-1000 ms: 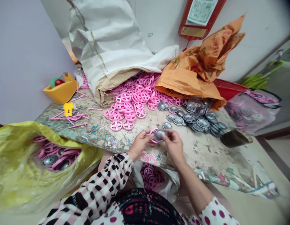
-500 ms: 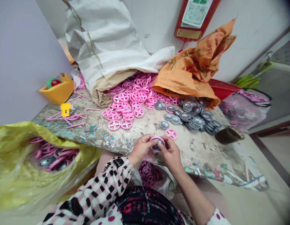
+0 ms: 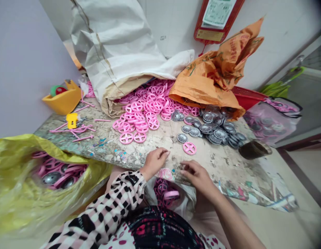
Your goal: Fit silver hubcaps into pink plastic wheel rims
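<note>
My left hand [image 3: 155, 162] hovers above the table's front edge, holding nothing, thumb and fingers slightly apart. To its right my right hand [image 3: 198, 175] is also empty, its fingers curled loosely and apart. Below them a pink wheel piece [image 3: 171, 194] is over the white bag [image 3: 185, 200] on the lap, which holds more pink wheels. One pink ring [image 3: 189, 148] lies on the table beyond my right hand, near a grey disc [image 3: 182, 138]. Farther back are a heap of pink rings [image 3: 139, 117] and a pile of grey discs [image 3: 219, 133].
On the worn table [image 3: 160, 141] stand a white sack [image 3: 118, 41], an orange bag [image 3: 209, 79], a yellow holder [image 3: 63, 100] and a dark cup [image 3: 253, 149]. Pink sticks [image 3: 79, 130] lie left. A yellow bag [image 3: 17, 186] of wheels is at lower left.
Both hands have let go of the pink ring with the grey disc and moved apart. A pink wheel piece now shows lower down, over the bag on the lap.
</note>
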`<state>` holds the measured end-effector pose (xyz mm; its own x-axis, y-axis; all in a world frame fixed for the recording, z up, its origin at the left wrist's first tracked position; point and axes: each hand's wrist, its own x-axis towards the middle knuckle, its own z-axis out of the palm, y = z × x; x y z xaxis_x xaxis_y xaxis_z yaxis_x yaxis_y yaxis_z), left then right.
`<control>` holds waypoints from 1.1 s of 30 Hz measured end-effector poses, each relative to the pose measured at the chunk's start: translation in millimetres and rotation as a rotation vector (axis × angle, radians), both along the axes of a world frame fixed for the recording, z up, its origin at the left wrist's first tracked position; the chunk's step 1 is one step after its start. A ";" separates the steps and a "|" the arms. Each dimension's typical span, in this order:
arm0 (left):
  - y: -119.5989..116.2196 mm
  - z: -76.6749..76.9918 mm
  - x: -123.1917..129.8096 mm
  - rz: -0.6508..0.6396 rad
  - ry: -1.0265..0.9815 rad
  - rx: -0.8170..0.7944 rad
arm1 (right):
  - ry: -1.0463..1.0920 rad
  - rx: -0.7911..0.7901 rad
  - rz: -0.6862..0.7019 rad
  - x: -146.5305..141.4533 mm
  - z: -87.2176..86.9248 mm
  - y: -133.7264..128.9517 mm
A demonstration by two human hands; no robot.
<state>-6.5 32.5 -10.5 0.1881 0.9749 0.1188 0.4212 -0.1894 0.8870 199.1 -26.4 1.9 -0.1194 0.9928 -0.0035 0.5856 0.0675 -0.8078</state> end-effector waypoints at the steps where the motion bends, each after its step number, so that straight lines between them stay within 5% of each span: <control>1: -0.6 -1.9 0.6 -0.007 0.047 0.053 | -0.038 0.053 -0.034 5.7 -0.4 9.6; 8: -5.8 -4.2 0.8 -0.062 0.090 0.160 | -0.599 0.340 -0.185 30.5 7.2 118.1; 15: -6.4 -2.4 0.1 -0.077 0.108 0.163 | -0.922 0.207 -0.079 18.7 12.9 177.6; 21: -7.0 -0.2 0.1 -0.080 0.131 0.158 | -0.838 0.240 -0.142 32.6 17.3 173.2; 25: -6.5 1.0 -0.2 -0.094 0.139 0.156 | -0.339 0.246 -0.336 51.7 8.1 148.4; 29: -6.3 1.4 0.4 -0.100 0.156 0.149 | 0.300 0.060 -0.361 55.2 -10.8 118.6; 33: -6.9 1.5 1.3 -0.105 0.192 0.167 | 0.273 0.086 -0.359 33.3 -18.0 92.4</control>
<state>-5.2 25.7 -8.9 0.3214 0.9190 0.2284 0.5491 -0.3774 0.7457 232.4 66.0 -16.0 0.2468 0.9669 0.0644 0.3505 -0.0271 -0.9362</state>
